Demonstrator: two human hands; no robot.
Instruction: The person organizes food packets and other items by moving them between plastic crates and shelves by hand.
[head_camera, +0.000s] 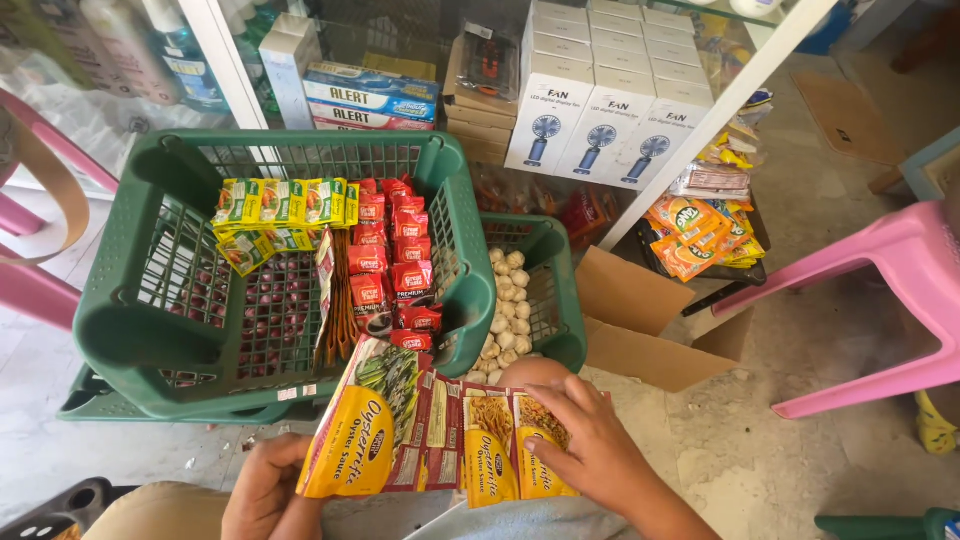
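Holding a joined strip of sauce sachets (440, 435) low in the view, just in front of a green plastic basket (130, 330). Left hand (262, 490) closed on the strip's lower left corner, fingers curled underneath. Right hand (590, 445) lying flat on the yellow packets at the right end, fingers spread and pressing, thumb hidden. Inside the basket, red sachet strips (392, 265) beside yellow-green ones (285, 205). Behind, a second green basket holding garlic bulbs (508, 310). Off right, a pink plastic chair (880, 290).
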